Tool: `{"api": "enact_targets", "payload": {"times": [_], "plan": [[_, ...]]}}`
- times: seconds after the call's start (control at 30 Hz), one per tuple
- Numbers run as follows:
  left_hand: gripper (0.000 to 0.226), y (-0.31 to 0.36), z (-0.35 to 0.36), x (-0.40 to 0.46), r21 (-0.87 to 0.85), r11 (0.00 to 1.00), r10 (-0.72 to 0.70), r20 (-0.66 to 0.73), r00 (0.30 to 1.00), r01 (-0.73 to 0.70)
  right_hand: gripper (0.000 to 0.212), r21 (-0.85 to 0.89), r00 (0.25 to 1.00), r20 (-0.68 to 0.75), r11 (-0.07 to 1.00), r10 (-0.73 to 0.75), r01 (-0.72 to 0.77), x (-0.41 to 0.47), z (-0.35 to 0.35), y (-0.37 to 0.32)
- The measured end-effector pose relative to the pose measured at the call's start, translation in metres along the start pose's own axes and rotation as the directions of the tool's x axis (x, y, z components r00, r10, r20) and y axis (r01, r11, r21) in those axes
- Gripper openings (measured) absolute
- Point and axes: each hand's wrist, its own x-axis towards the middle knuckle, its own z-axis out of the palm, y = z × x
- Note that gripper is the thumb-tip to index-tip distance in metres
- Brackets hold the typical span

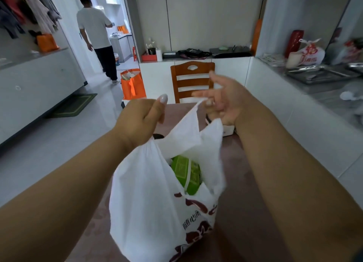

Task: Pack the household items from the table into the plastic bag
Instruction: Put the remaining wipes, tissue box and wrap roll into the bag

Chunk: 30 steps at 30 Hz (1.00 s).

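Note:
A white plastic bag (145,198) with dark red print hangs over the pinkish table (233,212), held up between both hands. My left hand (141,118) is closed around the bag's left handle. My right hand (224,98) pinches the thin end of the right handle, the other fingers spread. Inside the bag's open mouth lies a green packet (186,175); whatever sits under it is hidden. A white item (227,130) shows partly on the table behind the bag, below my right hand.
A wooden chair (191,80) stands at the table's far side. An orange tote (132,84) sits on the floor to the left. A person (96,31) stands in the far doorway. A counter (322,75) with trays and a tied bag runs along the right.

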Motion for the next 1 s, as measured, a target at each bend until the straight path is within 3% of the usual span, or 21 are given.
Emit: {"api": "enact_targets", "payload": {"times": [0.07, 0.27, 0.3, 0.37, 0.43, 0.5, 0.57, 0.6, 0.63, 0.67, 0.7, 0.73, 0.77, 0.8, 0.83, 0.9, 0.93, 1.0], "plan": [[0.061, 0.010, 0.002, 0.016, -0.056, 0.996, 0.067, -0.054, 0.996, -0.070, 0.061, 0.204, 0.986, -0.095, 0.967, -0.138, 0.155, -0.011, 0.001, -0.010], [0.066, 0.022, -0.017, 0.067, -0.197, 0.961, 0.139, -0.252, 0.958, -0.192, 0.056, 0.330, 0.887, -0.281, 0.831, -0.367, 0.448, -0.041, -0.021, -0.041], [0.062, 0.016, -0.017, 0.071, -0.157, 0.972, 0.139, -0.225, 0.965, -0.176, 0.055, 0.307, 0.875, -0.319, 0.833, -0.366, 0.460, -0.045, -0.028, -0.044], [0.047, 0.002, -0.005, 0.068, 0.062, 0.995, 0.074, 0.009, 0.997, -0.075, 0.051, 0.091, 0.849, -0.430, 0.922, -0.306, 0.378, -0.051, -0.041, -0.037], [0.048, -0.007, 0.019, 0.054, 0.155, 0.986, -0.101, 0.310, 0.946, 0.054, 0.055, -0.247, 0.814, -0.541, 0.965, -0.213, 0.088, -0.055, -0.050, -0.020], [0.047, -0.006, 0.041, 0.046, 0.253, 0.968, -0.128, 0.470, 0.874, 0.006, 0.062, -0.550, 0.759, -0.607, 0.814, -0.235, -0.187, -0.057, -0.055, -0.007], [0.042, 0.001, 0.055, 0.052, 0.277, 0.958, -0.064, 0.476, 0.877, -0.080, 0.058, -0.829, 0.637, -0.551, 0.436, -0.539, -0.350, -0.055, -0.056, 0.000], [0.041, 0.006, 0.061, 0.058, 0.266, 0.952, 0.014, 0.454, 0.891, -0.151, 0.054, -0.917, 0.551, -0.391, 0.257, -0.737, -0.306, -0.055, -0.050, 0.000], [0.039, 0.011, 0.066, 0.065, 0.258, 0.938, 0.103, 0.434, 0.895, -0.233, 0.048, -0.979, 0.486, -0.196, 0.137, -0.852, -0.153, -0.056, -0.040, -0.001], [0.035, 0.017, 0.073, 0.071, 0.249, 0.922, 0.167, 0.436, 0.884, -0.297, 0.042, -0.994, 0.492, -0.063, 0.097, -0.868, 0.044, -0.056, -0.029, 0.000], [0.030, 0.020, 0.081, 0.075, 0.247, 0.910, 0.189, 0.470, 0.862, -0.334, 0.040, -0.970, 0.565, 0.022, 0.119, -0.825, 0.211, -0.053, -0.022, 0.003], [0.028, 0.020, 0.091, 0.077, 0.260, 0.904, 0.161, 0.527, 0.834, -0.339, 0.039, -0.952, 0.714, 0.068, 0.168, -0.697, 0.255, -0.047, -0.020, 0.009], [0.028, 0.018, 0.103, 0.076, 0.285, 0.902, 0.104, 0.588, 0.803, -0.325, 0.039, -0.961, 0.863, 0.066, 0.201, -0.500, 0.190, -0.041, -0.022, 0.019], [0.030, 0.013, 0.115, 0.072, 0.314, 0.900, 0.036, 0.639, 0.769, -0.303, 0.040, -0.970, 0.948, 0.036, 0.216, -0.317, 0.109, -0.035, -0.030, 0.030], [0.033, 0.006, 0.125, 0.067, 0.338, 0.900, -0.029, 0.678, 0.734, -0.276, 0.043, -0.963, 0.981, -0.005, 0.267, -0.194, 0.047, -0.032, -0.041, 0.040], [0.040, -0.011, 0.138, 0.057, 0.362, 0.914, -0.142, 0.710, 0.690, -0.184, 0.054, -0.885, 0.993, -0.064, 0.465, -0.097, -0.012, -0.029, -0.058, 0.060], [0.043, -0.019, 0.140, 0.054, 0.369, 0.921, -0.187, 0.706, 0.684, -0.129, 0.060, -0.864, 0.991, -0.089, 0.504, -0.102, -0.026, -0.027, -0.063, 0.068], [0.050, -0.028, 0.140, 0.051, 0.380, 0.923, -0.236, 0.688, 0.686, -0.063, 0.067, -0.894, 0.986, -0.122, 0.445, -0.117, -0.058, -0.015, -0.067, 0.079]]}}
